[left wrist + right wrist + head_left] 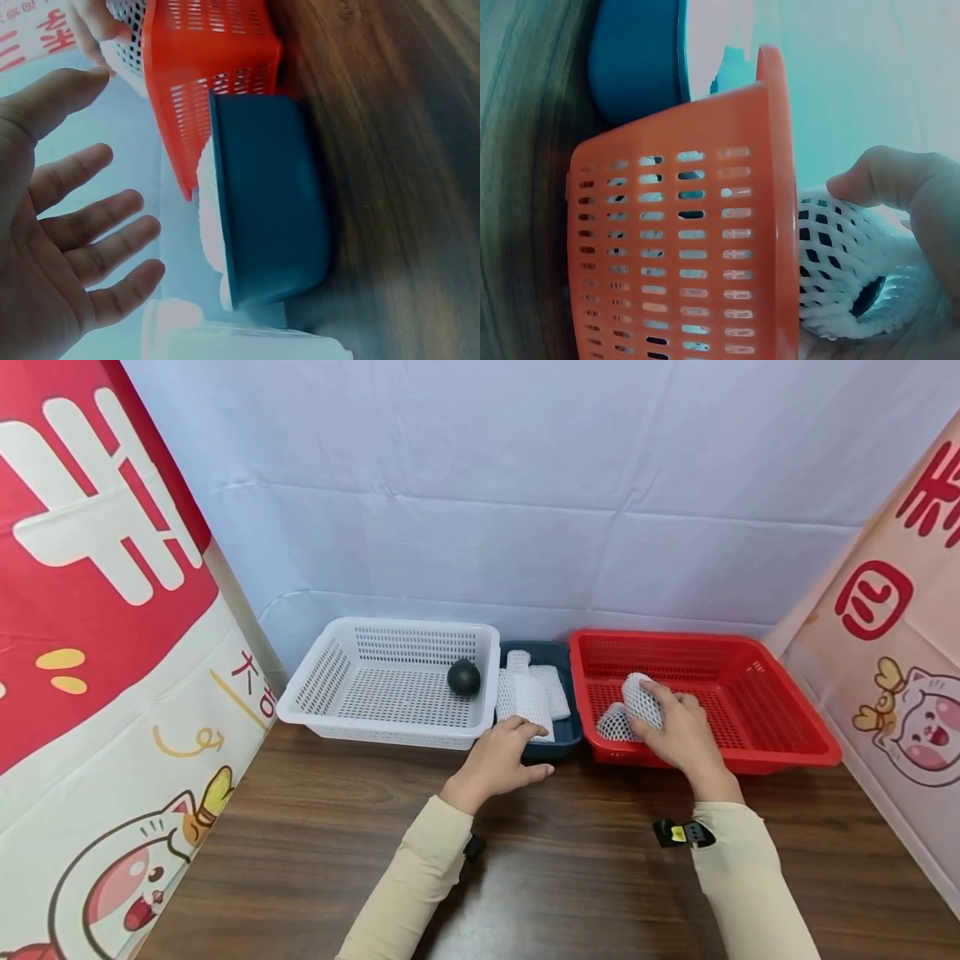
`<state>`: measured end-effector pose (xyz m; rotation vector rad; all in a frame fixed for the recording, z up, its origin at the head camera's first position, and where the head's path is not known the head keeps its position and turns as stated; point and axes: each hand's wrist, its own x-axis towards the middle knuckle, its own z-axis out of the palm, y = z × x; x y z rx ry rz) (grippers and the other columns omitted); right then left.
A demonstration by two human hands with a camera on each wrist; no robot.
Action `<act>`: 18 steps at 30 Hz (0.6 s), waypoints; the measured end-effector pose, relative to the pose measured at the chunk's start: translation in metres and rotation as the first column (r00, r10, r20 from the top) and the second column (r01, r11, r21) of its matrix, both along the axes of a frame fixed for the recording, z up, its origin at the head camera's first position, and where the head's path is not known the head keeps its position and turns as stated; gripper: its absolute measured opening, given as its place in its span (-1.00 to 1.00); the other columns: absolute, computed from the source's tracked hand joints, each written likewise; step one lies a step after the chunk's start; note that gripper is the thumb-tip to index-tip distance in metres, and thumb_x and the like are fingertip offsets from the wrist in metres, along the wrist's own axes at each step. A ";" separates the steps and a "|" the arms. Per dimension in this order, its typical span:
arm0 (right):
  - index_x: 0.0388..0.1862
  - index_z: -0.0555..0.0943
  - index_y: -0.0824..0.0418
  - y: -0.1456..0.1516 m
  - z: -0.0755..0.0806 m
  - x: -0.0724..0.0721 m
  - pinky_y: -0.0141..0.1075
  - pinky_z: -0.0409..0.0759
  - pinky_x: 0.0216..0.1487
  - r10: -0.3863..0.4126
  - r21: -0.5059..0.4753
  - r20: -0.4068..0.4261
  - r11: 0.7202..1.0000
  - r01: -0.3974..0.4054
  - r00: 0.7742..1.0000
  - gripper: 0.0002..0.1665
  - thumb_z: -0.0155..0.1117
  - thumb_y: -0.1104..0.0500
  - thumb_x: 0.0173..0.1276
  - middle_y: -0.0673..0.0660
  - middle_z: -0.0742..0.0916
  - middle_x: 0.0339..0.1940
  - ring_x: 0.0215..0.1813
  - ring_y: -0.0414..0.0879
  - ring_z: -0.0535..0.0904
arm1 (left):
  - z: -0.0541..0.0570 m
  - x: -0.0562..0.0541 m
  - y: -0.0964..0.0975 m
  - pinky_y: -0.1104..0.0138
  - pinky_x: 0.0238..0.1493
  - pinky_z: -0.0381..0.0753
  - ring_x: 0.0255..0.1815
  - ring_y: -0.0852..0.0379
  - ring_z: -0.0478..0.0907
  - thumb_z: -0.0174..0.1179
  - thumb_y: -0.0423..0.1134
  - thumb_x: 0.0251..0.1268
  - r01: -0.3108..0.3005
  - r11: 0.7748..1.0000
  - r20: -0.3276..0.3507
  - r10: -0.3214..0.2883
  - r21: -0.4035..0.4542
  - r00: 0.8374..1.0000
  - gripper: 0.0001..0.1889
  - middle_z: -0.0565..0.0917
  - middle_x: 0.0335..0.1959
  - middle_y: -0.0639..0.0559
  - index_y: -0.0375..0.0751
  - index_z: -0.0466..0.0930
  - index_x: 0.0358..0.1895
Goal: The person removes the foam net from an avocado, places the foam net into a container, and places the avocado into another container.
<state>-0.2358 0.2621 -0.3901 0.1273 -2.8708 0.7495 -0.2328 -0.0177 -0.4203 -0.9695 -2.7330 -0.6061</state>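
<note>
Over the left part of the red basket (787, 727), my right hand (684, 735) holds a dark round item in a white foam net sleeve (642, 700). Through the mesh and the sleeve's open end in the right wrist view, the dark item (866, 297) shows. Another netted dark item (617, 723) lies in that basket beside it. My left hand (498, 758) is at the front of the dark blue bin (572, 727), fingers spread and nothing in its grasp. Several white foam net sleeves (531, 697) lie in the bin, partly covered by the left fingers.
To the left of the bin stands a white perforated basket (390, 697) with one dark green ball (463, 677) inside. All three containers stand side by side on a brown wooden table (570, 860). A pale cloth (487, 543) hangs behind; printed banners (67, 610) flank both sides.
</note>
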 end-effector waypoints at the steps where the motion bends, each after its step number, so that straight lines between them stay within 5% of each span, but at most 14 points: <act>1: 0.39 0.23 0.22 0.000 0.000 0.002 0.26 0.41 -0.16 0.005 -0.005 -0.004 1.000 -0.005 1.000 -0.20 0.26 0.06 0.21 0.54 0.32 0.08 0.03 0.43 0.25 | -0.001 0.001 -0.001 0.26 -0.13 0.49 -0.06 0.15 0.47 0.28 0.10 0.09 0.004 1.000 0.007 -0.004 0.014 1.000 -0.49 0.55 -0.06 0.04 -0.07 0.56 0.08; 18: 0.40 0.25 0.15 -0.004 -0.002 0.021 0.26 0.41 -0.18 0.019 -0.075 -0.121 0.997 -0.028 0.992 -0.19 0.31 0.12 0.16 0.47 0.36 0.12 0.04 0.34 0.28 | -0.019 0.004 -0.010 0.29 0.02 0.42 0.02 0.07 0.46 0.31 -0.03 0.10 0.034 0.968 0.155 -0.074 0.248 0.985 -0.51 0.52 0.00 0.00 -0.16 0.54 0.09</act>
